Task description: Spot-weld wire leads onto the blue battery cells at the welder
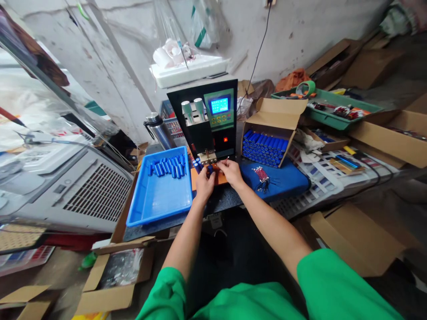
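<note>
In front of a black spot welder [207, 129] with a lit display, my two hands meet under its welding head [207, 158]. My left hand [204, 186] is closed around a blue battery cell [210, 169], mostly covered by the fingers. More blue cells [196, 165] stand just left of that hand, on an orange board [220, 178]. My right hand [231, 172] is pinched at the right side of the welding head; what lies between its fingertips is too small to make out.
To the left, a blue tray [160, 204] holds several blue cells. A cardboard box [283, 109] packed with blue cells stands at right, behind a bundle of red and black wire leads [262, 175] on a blue mat [290, 182]. A steel flask [160, 131] stands behind the tray.
</note>
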`<state>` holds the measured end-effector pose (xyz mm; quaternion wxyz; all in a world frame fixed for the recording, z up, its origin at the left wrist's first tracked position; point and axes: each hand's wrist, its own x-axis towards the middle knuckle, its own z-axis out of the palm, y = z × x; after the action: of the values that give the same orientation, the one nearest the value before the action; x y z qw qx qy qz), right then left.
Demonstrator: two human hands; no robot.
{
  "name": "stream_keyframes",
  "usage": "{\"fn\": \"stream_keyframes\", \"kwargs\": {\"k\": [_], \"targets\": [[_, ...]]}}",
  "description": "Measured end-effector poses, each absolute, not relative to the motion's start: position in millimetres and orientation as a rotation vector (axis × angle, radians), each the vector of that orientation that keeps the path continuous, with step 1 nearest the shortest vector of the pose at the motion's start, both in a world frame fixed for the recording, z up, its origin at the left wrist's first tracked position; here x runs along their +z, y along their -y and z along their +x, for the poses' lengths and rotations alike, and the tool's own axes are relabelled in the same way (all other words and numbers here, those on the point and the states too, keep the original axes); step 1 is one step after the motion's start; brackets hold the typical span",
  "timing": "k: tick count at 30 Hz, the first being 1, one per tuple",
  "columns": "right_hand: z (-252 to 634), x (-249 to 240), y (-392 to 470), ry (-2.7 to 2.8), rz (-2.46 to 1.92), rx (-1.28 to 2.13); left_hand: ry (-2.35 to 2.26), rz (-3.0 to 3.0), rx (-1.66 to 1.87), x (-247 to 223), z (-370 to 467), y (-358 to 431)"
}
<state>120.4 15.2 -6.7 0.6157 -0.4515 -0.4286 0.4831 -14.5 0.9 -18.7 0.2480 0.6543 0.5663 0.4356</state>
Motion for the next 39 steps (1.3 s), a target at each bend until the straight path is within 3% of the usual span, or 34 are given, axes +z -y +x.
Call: {"fn": "stream_keyframes", "kwargs": {"k": [10,39], "targets": [[107.8,-22.9,-31.5,1.137,-1.100,1.040,-1.533,1.752,1.205,-20.6,-13.4,-1.7],[108.3,-5.9,-21.5,1.217,-1.151,0.951,-1.620,1.777,1.174,-19.6,-10.3,0.0]]}}
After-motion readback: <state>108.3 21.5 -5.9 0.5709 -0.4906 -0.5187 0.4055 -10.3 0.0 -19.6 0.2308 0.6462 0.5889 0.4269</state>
